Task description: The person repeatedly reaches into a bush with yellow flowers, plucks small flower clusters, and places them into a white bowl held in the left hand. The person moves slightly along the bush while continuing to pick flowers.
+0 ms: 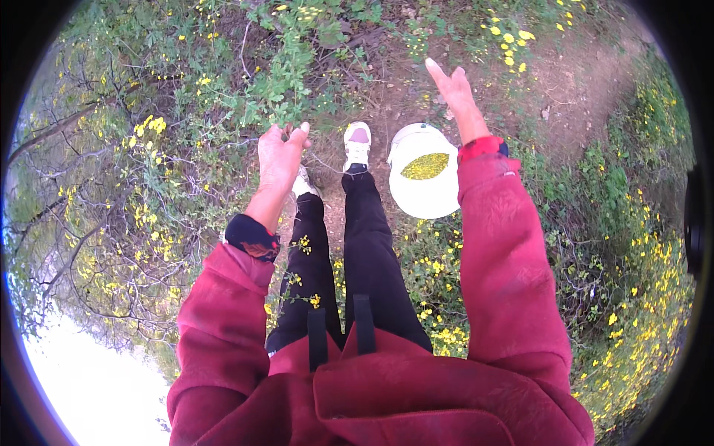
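My left hand (281,157) is raised over the greenery left of my feet, its fingers curled and pressed together. A thin stem shows beside it, but whether the fingers grip it is hidden. Farther off and to the right, my right hand (455,91) reaches over brown soil with fingers stretched apart and nothing visible in them. Below that hand, by my right shoe, a white bucket (422,199) stands on the ground. Through its lens-shaped opening, small yellow flower heads (425,166) show inside. Yellow blossoms (509,46) grow beyond my right hand.
Leafy green plants (275,74) stand ahead, with bare branching twigs (97,275) on the left. A flowering sprig (303,297) crosses in front of my legs. Dense yellow-flowered shrubs (639,327) fill the right side. My light shoes (357,145) are on a dirt strip (573,89).
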The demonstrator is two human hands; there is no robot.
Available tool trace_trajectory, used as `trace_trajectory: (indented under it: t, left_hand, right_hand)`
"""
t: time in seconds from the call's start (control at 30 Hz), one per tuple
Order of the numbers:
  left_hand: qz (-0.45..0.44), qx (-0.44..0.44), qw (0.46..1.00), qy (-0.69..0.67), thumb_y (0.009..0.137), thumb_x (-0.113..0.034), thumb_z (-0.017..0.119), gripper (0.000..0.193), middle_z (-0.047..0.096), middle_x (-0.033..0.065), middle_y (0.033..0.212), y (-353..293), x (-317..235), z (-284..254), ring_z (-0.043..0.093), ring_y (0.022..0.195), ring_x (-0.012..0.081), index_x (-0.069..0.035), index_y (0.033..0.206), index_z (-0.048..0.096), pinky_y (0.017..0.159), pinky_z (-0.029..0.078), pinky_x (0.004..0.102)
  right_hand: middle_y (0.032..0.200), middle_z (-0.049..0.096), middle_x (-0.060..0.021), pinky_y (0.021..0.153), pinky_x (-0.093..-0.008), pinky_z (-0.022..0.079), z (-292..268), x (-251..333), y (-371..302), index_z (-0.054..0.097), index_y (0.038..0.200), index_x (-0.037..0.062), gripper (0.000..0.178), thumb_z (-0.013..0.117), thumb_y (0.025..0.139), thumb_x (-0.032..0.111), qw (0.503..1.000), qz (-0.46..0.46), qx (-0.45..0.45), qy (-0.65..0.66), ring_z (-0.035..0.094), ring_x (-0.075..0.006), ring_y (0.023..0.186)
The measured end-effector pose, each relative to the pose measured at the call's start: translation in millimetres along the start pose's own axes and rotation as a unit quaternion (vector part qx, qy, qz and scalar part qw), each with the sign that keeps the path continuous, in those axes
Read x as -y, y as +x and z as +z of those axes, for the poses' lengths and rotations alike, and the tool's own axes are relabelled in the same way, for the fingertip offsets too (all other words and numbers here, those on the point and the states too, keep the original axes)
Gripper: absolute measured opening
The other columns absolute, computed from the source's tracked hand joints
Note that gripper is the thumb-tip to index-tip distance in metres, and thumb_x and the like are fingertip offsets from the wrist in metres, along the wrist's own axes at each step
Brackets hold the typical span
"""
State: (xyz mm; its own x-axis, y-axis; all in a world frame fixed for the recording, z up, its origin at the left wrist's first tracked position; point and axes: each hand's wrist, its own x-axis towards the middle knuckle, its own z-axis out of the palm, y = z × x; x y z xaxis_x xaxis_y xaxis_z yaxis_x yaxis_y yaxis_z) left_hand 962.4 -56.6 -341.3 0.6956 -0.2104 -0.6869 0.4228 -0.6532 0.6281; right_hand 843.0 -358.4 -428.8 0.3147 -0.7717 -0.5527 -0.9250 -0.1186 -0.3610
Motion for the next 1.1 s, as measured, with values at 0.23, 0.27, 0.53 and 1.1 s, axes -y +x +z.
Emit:
trace_trajectory:
  t: [0.23, 0.27, 0.53, 1.1]
  left_hand:
    - [-0.011, 0.029, 0.998, -0.052, 0.081, -0.02, 0.06, 0.017, 0.057, -0.0004, 0.062, -8, 14, -10, 0.047, 0.057, 0.0059, -0.004, 0.079, 0.06, 0.055, 0.038, 0.0231]
    - [-0.009, 0.031, 0.998, -0.058, 0.081, -0.021, 0.06, 0.017, 0.057, -0.0003, 0.063, -8, 14, -11, 0.047, 0.057, 0.0057, -0.004, 0.08, 0.06, 0.054, 0.038, 0.0229]
    - [-0.1, 0.03, 0.99, -0.097, 0.087, -0.017, 0.053, 0.015, 0.058, 0.0023, 0.065, -6, 6, -15, 0.048, 0.057, 0.0085, -0.002, 0.085, 0.055, 0.058, 0.039, 0.0226]
    - [-0.214, 0.31, 0.916, -0.138, 0.081, -0.035, 0.062, 0.041, 0.06, 0.0108, 0.096, -18, -49, 73, 0.056, 0.089, 0.0204, -0.001, 0.101, 0.057, 0.081, 0.044, 0.0392]
  right_hand:
    - [0.122, 0.045, -0.0111, 0.099, -0.0523, 0.024, 49, 11, -1, 0.047, 0.119, 0.0081, 0.077, 0.074, 0.061, 0.051, 0.889, 0.26, 0.224, 0.302, 0.043, -0.0246, 0.111]
    - [0.105, 0.053, -0.0041, 0.098, -0.0493, 0.027, 53, 13, -2, 0.055, 0.105, 0.0138, 0.05, 0.074, 0.067, 0.04, 0.882, 0.292, 0.183, 0.321, 0.044, -0.0199, 0.105]
    - [0.079, 0.056, -0.0047, 0.077, -0.0486, 0.049, 17, -2, -41, 0.055, 0.093, 0.0064, 0.01, 0.051, 0.087, 0.013, 0.682, 0.316, 0.317, 0.578, 0.058, -0.0207, 0.074]
    - [0.068, 0.047, -0.0009, 0.053, -0.0263, 0.041, -9, 23, -168, 0.053, 0.091, 0.0007, 0.018, 0.048, 0.09, 0.018, 0.628, 0.219, 0.418, 0.618, 0.045, -0.011, 0.058]
